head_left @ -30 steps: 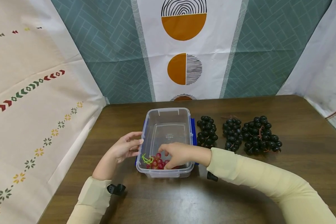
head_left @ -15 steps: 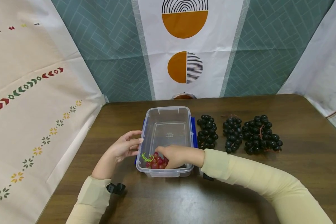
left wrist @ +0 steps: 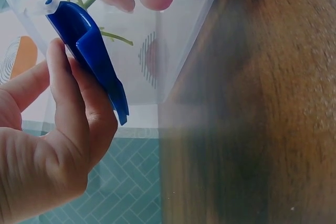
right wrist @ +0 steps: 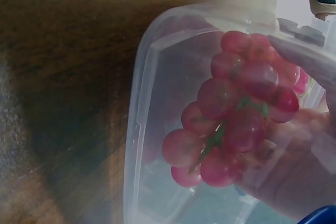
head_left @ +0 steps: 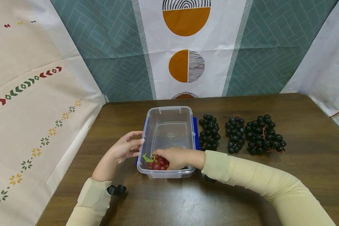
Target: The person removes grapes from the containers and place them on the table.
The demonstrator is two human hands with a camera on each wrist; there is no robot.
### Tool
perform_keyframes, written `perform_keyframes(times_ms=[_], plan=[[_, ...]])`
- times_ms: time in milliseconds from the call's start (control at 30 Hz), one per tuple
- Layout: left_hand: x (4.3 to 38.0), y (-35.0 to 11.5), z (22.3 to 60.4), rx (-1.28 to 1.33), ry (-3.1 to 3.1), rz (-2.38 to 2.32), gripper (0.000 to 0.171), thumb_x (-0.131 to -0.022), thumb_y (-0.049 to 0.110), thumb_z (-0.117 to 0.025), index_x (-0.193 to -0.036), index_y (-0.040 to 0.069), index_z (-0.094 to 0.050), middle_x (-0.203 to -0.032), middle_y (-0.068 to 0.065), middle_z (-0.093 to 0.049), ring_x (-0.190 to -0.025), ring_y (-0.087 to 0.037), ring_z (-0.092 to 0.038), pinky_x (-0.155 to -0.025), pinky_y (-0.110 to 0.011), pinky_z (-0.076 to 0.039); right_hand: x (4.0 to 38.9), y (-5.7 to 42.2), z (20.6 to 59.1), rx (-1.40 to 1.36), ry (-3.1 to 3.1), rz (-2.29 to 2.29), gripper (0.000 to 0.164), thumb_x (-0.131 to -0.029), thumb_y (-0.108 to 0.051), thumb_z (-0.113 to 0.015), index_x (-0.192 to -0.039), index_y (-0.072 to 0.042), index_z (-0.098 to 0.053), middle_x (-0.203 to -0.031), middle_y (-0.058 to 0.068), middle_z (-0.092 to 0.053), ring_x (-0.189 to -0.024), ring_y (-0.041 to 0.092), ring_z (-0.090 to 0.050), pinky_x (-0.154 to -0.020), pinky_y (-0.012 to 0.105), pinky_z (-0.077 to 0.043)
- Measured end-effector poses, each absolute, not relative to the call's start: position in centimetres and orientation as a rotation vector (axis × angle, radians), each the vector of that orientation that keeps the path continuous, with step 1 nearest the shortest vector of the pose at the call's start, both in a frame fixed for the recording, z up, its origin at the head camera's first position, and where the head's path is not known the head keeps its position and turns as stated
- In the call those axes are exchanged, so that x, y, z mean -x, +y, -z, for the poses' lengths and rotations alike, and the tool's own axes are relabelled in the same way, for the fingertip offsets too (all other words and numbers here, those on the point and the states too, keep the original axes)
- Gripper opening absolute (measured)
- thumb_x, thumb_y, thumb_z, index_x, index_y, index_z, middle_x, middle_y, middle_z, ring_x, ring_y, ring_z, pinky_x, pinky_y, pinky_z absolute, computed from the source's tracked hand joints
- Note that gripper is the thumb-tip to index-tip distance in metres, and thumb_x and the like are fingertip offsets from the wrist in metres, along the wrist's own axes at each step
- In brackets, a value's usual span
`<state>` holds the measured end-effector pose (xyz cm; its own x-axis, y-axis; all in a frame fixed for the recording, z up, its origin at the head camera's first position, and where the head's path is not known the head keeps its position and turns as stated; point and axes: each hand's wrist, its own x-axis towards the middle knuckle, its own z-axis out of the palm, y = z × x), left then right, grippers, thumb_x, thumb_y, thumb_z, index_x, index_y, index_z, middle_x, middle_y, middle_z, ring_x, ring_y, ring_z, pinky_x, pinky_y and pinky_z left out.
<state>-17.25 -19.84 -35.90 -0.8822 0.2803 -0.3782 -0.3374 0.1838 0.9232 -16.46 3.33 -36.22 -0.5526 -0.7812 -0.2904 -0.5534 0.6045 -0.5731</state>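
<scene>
A clear plastic container [head_left: 169, 108] stands lidless on the table, a blue side latch [left wrist: 93, 45] hanging from its rim. Inside its near end is a bunch of red grapes [head_left: 159, 163] with a light green stem. My right hand [head_left: 176, 158] reaches in over the right wall and grips the bunch, thumb and fingers round its right side. Through the clear wall, the right wrist view shows the grapes [right wrist: 244, 127] against the fingers. My left hand [head_left: 125, 148] rests against the container's left wall from outside, fingertips at the rim and beside the latch.
Right of the container lie three bunches of black grapes: one close by [head_left: 209, 133], one in the middle [head_left: 235, 135] and one farther right [head_left: 265, 136]. A blue latch [head_left: 196, 133] sticks out on the container's right side. A patterned cloth [head_left: 124, 50] hangs behind the table.
The right hand has moved slightly left and down and closed round the red grapes, which have shifted and tilted a little. The left hand stays at the container's side.
</scene>
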Motion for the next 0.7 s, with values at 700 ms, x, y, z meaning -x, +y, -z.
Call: perform_keyframes(times_ms=[700], plan=[[17.04,-19.76,35.74,0.058,1.977,-1.765,0.055,-0.096,0.021,-0.057,-0.142,0.006,-0.03,-0.089,0.002,-0.06,-0.076,-0.009,-0.059,-0.066,-0.021,-0.054,16.81,3.59,35.64,0.963,2.262,0.745,0.062,-0.074,0.0,-0.075,-0.13,-0.007,-0.051,-0.107,0.006,-0.063,-0.085,0.012,-0.056,-0.071,0.023,-0.049]])
